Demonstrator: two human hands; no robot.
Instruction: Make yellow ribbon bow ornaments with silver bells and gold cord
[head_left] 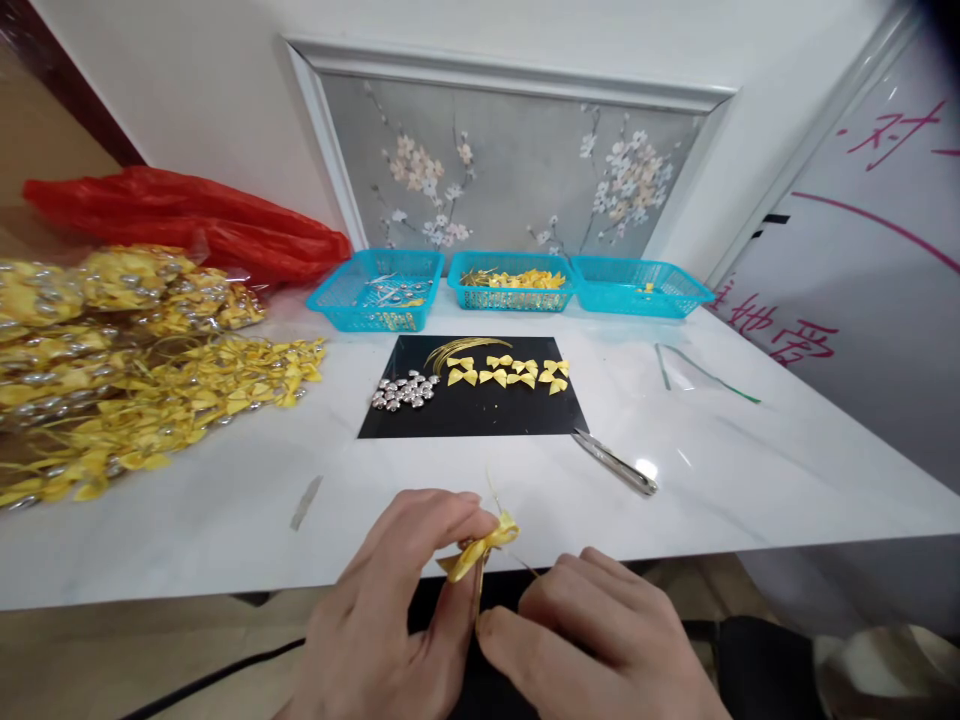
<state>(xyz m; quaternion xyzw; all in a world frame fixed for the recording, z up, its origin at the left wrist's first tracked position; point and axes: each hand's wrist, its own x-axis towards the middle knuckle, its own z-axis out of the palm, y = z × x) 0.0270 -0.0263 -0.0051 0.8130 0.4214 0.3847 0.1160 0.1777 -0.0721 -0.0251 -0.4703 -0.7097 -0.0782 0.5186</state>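
Between the thumb and fingers of my left hand (397, 590) is a yellow ribbon bow (480, 552), held just in front of the table's near edge. A thin gold wire (478, 598) runs down from the bow. My right hand (600, 640) is closed, with its fingertips pinching at the wire below the bow. Beyond my hands lies a black mat (480, 415). On it are silver beads (405, 392), a bundle of gold wires (461, 348) and several more yellow bows (523, 367).
Silver pliers or snips (616, 462) lie at the mat's right corner. Three blue baskets (382, 318) line the wall. Finished-looking yellow flower strands (195, 400) and a red plastic bag (180, 220) cover the left. Green strips (712, 372) lie at right.
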